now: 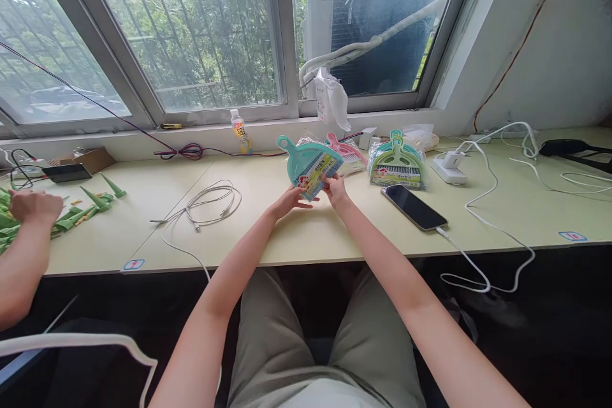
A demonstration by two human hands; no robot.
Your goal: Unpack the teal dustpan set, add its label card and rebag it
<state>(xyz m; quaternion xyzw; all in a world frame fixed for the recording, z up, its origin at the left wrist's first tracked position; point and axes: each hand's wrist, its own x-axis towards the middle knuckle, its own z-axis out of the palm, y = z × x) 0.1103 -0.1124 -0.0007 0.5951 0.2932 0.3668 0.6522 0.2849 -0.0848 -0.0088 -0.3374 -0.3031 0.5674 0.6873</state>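
Observation:
A small teal dustpan (306,156) with a printed label is held tilted above the table, its handle pointing up and left. My left hand (288,201) supports its lower left edge, thumb on the label and the other fingers partly hidden beneath. On the lower right edge, my right hand (336,189) pinches it by the label. Just behind lies a pink dustpan set (351,158) in clear wrapping. To the right stands a wrapped green and teal dustpan and brush set (396,162).
A smartphone (415,207) with a charging cable lies to the right, near a power strip (449,169). Coiled white cable (215,204) rests on the left. A drink bottle (240,131) stands by the window. At far left, another person's hand (36,207) is over green leaf-like pieces (83,213).

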